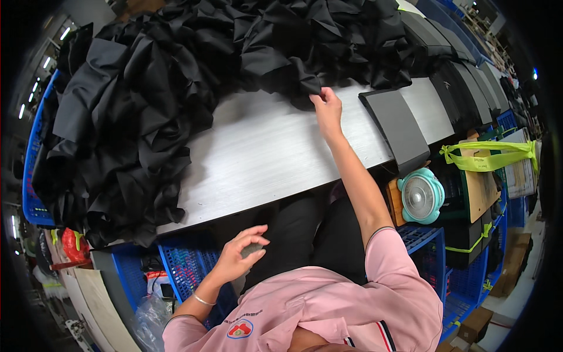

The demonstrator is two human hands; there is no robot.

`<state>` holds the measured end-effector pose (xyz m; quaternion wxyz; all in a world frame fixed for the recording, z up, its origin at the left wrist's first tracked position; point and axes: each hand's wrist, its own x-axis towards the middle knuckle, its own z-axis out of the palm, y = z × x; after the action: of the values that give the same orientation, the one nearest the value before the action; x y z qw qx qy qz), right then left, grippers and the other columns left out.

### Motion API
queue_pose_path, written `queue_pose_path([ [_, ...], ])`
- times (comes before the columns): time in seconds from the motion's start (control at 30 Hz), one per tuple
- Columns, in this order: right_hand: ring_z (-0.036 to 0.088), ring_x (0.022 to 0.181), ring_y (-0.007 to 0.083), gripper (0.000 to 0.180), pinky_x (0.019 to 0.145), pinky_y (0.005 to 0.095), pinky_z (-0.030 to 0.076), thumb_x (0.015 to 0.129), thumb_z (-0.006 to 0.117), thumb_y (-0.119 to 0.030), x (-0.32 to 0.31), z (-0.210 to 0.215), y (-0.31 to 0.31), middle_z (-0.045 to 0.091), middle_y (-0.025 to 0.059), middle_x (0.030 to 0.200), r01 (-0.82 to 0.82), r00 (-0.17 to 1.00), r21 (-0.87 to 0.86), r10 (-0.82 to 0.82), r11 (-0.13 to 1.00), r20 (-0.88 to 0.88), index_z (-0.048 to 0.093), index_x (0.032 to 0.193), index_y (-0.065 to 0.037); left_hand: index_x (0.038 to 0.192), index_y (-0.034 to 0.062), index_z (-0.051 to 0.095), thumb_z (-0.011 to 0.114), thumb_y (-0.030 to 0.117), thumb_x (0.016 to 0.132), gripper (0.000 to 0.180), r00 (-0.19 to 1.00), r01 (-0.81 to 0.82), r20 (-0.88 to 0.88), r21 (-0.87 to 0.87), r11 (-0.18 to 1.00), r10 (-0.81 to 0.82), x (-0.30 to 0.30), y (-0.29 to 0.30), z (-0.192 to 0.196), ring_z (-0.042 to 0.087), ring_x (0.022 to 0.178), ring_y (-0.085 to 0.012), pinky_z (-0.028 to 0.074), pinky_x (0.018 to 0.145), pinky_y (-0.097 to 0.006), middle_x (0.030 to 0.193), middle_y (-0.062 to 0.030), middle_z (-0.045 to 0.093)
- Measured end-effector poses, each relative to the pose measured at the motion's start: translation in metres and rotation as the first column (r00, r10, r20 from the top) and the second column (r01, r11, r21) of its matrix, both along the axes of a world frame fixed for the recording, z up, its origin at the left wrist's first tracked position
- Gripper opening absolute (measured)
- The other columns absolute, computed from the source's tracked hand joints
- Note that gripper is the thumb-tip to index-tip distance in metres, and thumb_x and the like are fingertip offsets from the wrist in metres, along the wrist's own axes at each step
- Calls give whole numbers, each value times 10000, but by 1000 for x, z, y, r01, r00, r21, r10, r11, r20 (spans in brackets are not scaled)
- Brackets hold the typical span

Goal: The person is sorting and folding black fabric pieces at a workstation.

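A big heap of crumpled black fabric pieces covers the far and left parts of a pale metal-topped table. My right hand reaches across the table, its thumb and fingers pinched on the near edge of a black fabric piece. Close to my lap, over the near side of the table, my left hand is curled with fingers and thumb around a small grey rounded thing; its kind is unclear. To the right of my right hand lies a flat dark grey panel.
More dark grey panels are stacked at the far right. A turquoise fan stands beside the table's right end, near a cardboard piece with a yellow-green strap. Blue plastic crates stand below the near edge. A clear plastic bag lies at lower left.
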<state>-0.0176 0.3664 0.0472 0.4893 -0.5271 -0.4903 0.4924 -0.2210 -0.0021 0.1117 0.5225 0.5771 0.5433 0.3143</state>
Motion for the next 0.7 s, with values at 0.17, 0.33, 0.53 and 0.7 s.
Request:
queue_pose_path([
  [0.17, 661, 865, 277, 142, 744, 349, 507, 849, 609, 27, 6, 50, -108, 692, 126, 1105, -358, 771, 771, -299, 527, 562, 610, 987, -7, 1072, 32, 688, 730, 27, 830, 247, 984, -133, -66, 369, 920, 168, 33, 34, 9, 610, 1208, -311, 489, 995, -373, 1314, -145, 631],
  [0.33, 621, 1015, 245, 206, 958, 417, 455, 808, 618, -110, 46, 33, -186, 632, 130, 1109, -795, 484, 500, -137, 343, 864, 604, 997, -28, 1168, 23, 651, 753, 71, 814, 371, 975, -100, -86, 661, 744, 207, 70, 95, 25, 534, 1284, -353, 448, 1050, -409, 1367, -167, 578],
  [0.53, 601, 1135, 275, 277, 1022, 392, 454, 834, 604, -113, 63, 28, -224, 635, 138, 1206, -847, 323, 331, -92, 416, 942, 605, 1096, -23, 1201, 36, 634, 726, 138, 822, 403, 936, 14, -267, 676, 737, 227, 80, 150, -45, 575, 1158, -372, 465, 983, -444, 1307, -159, 586],
  [0.7, 645, 1042, 285, 274, 890, 380, 522, 838, 603, -49, 64, 14, -233, 633, 138, 1196, -669, 593, 451, 58, 592, 803, 590, 1108, -7, 1040, 45, 696, 680, 34, 784, 256, 922, -154, -186, 629, 762, 340, 84, 154, -49, 672, 899, -343, 523, 805, -412, 1054, -111, 692],
])
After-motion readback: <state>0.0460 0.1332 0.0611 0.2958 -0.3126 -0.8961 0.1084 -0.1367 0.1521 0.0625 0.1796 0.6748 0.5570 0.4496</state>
